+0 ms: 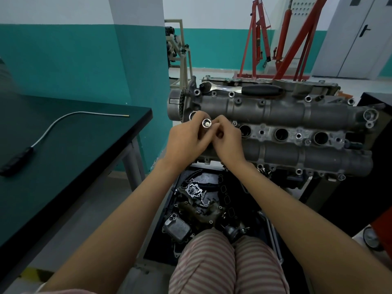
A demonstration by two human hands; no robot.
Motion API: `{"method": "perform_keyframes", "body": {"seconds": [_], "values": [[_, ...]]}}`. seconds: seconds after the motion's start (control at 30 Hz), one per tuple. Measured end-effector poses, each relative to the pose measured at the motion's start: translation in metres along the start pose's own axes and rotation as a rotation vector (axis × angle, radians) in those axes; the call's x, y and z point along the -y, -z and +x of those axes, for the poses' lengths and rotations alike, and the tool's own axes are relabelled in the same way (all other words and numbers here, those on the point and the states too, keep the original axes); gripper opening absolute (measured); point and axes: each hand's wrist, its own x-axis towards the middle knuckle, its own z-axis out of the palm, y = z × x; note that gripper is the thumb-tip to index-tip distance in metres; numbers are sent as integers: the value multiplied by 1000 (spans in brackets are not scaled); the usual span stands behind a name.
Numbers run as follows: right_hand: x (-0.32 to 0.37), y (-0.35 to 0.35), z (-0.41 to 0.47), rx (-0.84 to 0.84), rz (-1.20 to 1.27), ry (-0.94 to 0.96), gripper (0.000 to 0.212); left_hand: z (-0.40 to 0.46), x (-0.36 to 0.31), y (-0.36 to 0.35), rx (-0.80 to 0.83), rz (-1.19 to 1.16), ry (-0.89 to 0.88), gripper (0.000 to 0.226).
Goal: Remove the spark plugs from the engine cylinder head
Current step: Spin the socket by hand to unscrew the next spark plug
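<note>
The grey engine cylinder head (282, 112) lies across a stand in front of me, with a row of round spark plug wells (281, 134) along its middle. My left hand (187, 137) grips a chrome socket (206, 123) over the leftmost end of that row, its open end facing me with something pale inside. My right hand (228, 137) presses in beside it, fingers curled at the socket's side. What the right fingers pinch is hidden. A ratchet wrench (244, 89) with a black handle rests on the far edge of the head.
A dark green table (70, 145) at left carries a flexible pick-up tool (44, 135) with a black handle. Below the head, a black tray (203, 206) holds several loose engine parts. A red engine crane (282, 39) stands behind.
</note>
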Motion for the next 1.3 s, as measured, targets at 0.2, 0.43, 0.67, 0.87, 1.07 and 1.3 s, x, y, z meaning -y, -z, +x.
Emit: {"method": "perform_keyframes", "body": {"seconds": [0.2,0.43,0.67,0.87,1.07,1.3], "values": [[1,0,-2,51,-106,56,26,-2,4,0,-25,-3,-18,19],[5,-2,-4,-24,12,-34,10,0,1,-4,-54,-44,63,28],[4,0,-4,33,-132,60,19,-1,3,1,-7,48,-66,19],[3,-2,-2,-20,-46,-49,18,3,-2,-6,-78,-13,92,33],[0,-1,-4,7,-45,64,11,-1,-1,1,-14,21,-36,26],[-1,-3,-3,5,-48,14,35,0,1,-6,-81,-28,35,27]]}}
